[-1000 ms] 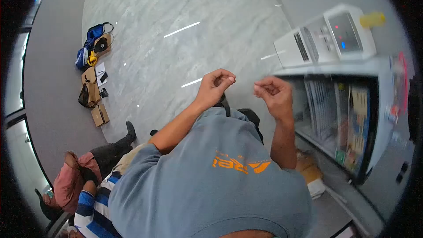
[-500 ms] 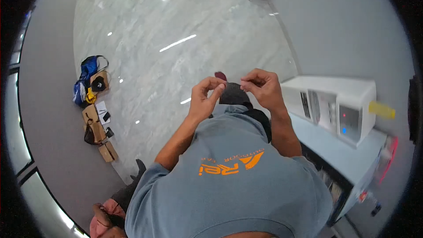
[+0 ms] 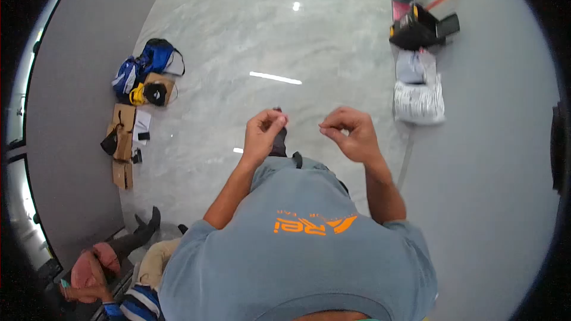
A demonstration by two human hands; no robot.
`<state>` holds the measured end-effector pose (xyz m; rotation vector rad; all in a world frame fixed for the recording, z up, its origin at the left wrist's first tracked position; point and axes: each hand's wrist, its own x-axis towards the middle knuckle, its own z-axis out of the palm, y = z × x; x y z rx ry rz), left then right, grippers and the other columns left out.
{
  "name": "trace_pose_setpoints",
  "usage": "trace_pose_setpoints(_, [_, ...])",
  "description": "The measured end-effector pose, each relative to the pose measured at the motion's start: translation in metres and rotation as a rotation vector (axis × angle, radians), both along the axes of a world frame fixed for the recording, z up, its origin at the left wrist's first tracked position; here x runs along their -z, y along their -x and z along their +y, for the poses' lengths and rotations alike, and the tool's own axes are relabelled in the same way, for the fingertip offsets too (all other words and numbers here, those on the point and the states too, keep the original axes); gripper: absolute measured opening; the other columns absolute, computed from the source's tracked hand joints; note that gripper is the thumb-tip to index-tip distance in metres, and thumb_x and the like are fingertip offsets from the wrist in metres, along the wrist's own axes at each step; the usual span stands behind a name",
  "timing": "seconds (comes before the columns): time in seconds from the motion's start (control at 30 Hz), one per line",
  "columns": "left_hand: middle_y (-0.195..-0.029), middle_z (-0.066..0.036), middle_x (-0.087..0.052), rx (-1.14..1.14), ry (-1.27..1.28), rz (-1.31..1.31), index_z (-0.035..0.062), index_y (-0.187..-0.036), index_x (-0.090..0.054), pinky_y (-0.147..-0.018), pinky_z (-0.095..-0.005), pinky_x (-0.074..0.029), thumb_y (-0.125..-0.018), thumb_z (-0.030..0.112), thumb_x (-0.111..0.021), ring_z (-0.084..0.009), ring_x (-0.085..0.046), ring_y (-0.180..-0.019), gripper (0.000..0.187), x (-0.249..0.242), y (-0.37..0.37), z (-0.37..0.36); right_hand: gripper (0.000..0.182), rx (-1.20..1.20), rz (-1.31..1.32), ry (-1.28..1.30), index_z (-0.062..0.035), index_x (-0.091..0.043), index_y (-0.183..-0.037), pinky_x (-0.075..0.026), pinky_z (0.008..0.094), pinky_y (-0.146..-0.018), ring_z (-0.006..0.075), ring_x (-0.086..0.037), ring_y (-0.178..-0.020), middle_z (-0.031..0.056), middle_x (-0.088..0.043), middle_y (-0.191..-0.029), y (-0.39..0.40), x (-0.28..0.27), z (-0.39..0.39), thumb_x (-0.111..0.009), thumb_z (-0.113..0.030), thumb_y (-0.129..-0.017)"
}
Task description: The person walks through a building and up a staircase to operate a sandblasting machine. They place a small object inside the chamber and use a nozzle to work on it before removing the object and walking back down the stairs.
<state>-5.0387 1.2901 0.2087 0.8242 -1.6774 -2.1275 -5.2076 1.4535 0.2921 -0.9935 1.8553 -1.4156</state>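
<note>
My left hand [image 3: 263, 137] is raised in front of my grey shirt [image 3: 297, 255], thumb and forefinger pressed together in a pinch. Level with it, across a small gap, my right hand [image 3: 352, 134] has its thumb and fingertips pinched too. Whatever lies between the fingertips, if anything, is too small to make out. Neither hand touches the other. Below them, part of my dark-clad leg [image 3: 278, 142] shows beside the left hand.
Along the left wall lie a blue bag [image 3: 156, 56], a black cap [image 3: 156, 93] and cardboard boxes [image 3: 123, 128]. Seated people [image 3: 98, 267] are at lower left. By the right wall stand a black case [image 3: 413, 30] and a white printed sack [image 3: 419, 102]. The floor [image 3: 333, 47] is glossy.
My hands have moved farther apart, both still pinched. The view has shifted: the white machine on the right is gone from sight, and the black case and more seated people now show.
</note>
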Motion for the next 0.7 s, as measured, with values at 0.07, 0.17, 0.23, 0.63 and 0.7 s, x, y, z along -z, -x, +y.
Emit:
trace_pose_setpoints(0.07, [-0.089,-0.003,-0.069,0.079,0.027,-0.024,-0.0003,-0.094,-0.069,-0.078,-0.0261,-0.049,-0.094,0.011,-0.064,-0.0090,-0.063,-0.084,0.012,0.001,0.053,-0.050,0.005,0.104,-0.094,-0.008,0.0013,-0.071,-0.082,-0.050,0.0245,-0.065,0.0101,-0.063,-0.073,0.0050,-0.068,-0.081,0.039,0.013,-0.039,-0.073,0.005,-0.079])
trace_pose_setpoints(0.17, [-0.090,-0.004,-0.069,0.258,0.113,-0.039,-0.0003,-0.095,-0.067,-0.079,-0.0273,-0.051,-0.095,0.010,-0.063,-0.0101,-0.063,-0.086,0.011,-0.019,0.140,-0.129,0.007,0.175,-0.206,-0.015,0.0006,-0.070,-0.083,-0.050,0.0238,-0.067,0.0089,-0.062,-0.074,0.0042,-0.068,-0.082,0.101,0.007,-0.100,-0.072,0.005,-0.079])
trace_pose_setpoints(0.23, [-0.090,-0.005,-0.069,0.322,0.200,0.059,0.0000,-0.095,-0.068,-0.079,-0.0286,-0.051,-0.094,0.010,-0.065,-0.0120,-0.064,-0.086,0.011,-0.026,0.203,-0.178,0.008,0.184,-0.262,0.016,0.0001,-0.070,-0.084,-0.050,0.0234,-0.068,0.0088,-0.062,-0.075,0.0039,-0.068,-0.082,0.149,0.006,-0.136,-0.072,0.005,-0.079])
trace_pose_setpoints(0.63, [-0.091,-0.007,-0.071,0.210,0.372,0.075,-0.0006,-0.098,-0.069,-0.079,-0.0294,-0.051,-0.089,0.006,-0.068,-0.0132,-0.065,-0.085,0.011,-0.028,0.523,-0.415,0.007,0.046,-0.341,-0.031,0.0003,-0.069,-0.091,-0.050,0.0213,-0.068,0.0047,-0.059,-0.076,0.0010,-0.066,-0.081,0.496,0.018,-0.434,-0.072,0.002,-0.084])
trace_pose_setpoints(0.7, [-0.092,-0.008,-0.071,0.119,0.404,0.103,-0.0008,-0.098,-0.069,-0.081,-0.0291,-0.052,-0.090,0.006,-0.068,-0.0133,-0.065,-0.086,0.010,-0.039,0.562,-0.473,0.007,-0.057,-0.246,-0.057,0.0002,-0.069,-0.090,-0.049,0.0214,-0.068,0.0044,-0.059,-0.076,0.0008,-0.066,-0.080,0.556,0.011,-0.504,-0.072,0.003,-0.084])
